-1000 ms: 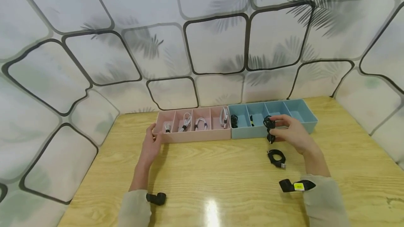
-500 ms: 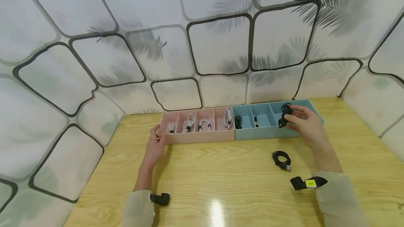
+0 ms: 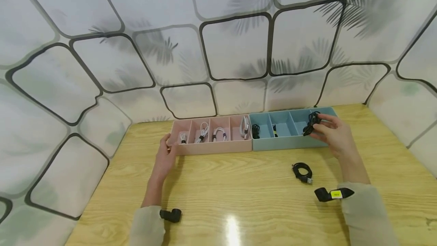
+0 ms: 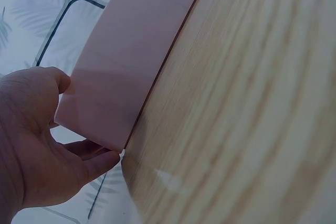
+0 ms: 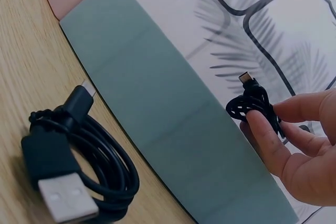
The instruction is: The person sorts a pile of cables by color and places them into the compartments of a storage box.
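A wooden table [image 3: 239, 196] bears pink tray [image 3: 211, 147], blue tray [image 3: 286, 143], coiled black cable [image 3: 302, 172].

A coiled black cable [image 3: 311, 122] hangs pinched above the blue tray's [image 3: 290, 144] right compartments.
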The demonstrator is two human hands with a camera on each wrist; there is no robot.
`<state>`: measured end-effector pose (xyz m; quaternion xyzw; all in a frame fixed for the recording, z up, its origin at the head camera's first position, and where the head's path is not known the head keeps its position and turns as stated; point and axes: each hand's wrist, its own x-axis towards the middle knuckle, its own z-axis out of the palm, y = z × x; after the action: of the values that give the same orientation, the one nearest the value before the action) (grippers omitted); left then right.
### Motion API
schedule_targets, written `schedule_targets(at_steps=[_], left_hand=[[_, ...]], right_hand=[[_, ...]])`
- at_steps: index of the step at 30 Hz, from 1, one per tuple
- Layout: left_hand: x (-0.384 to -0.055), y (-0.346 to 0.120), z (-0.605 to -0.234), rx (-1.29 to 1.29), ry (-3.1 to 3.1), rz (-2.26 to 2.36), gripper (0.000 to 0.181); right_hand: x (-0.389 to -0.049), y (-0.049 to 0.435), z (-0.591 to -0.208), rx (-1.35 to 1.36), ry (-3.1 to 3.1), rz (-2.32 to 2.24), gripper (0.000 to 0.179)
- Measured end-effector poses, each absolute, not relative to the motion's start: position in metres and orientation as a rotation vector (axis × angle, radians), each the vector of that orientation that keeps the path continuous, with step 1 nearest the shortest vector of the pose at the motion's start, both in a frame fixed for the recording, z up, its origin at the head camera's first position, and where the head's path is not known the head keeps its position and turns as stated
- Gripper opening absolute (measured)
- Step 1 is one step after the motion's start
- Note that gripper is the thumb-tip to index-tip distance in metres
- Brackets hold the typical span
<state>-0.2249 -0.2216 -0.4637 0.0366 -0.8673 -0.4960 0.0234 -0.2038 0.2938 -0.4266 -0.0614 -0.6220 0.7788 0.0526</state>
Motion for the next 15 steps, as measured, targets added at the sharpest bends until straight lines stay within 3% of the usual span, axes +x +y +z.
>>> schedule_targets(at_steps=[11,15], left_hand=[[-0.2251,-0.2197,-0.462,0.113,-2.678,-1.539,0.055],[-0.2249,-0.2199,-0.4618,0.122,-2.678,-1.544,0.055]], right_hand=[[-0.2014,0.3017,-0.4253,-0.132,-1.852,2.432,0.04],[-0.2013,0.3024,-0.4254,-0.103,-1.856,2.431,0.045]])
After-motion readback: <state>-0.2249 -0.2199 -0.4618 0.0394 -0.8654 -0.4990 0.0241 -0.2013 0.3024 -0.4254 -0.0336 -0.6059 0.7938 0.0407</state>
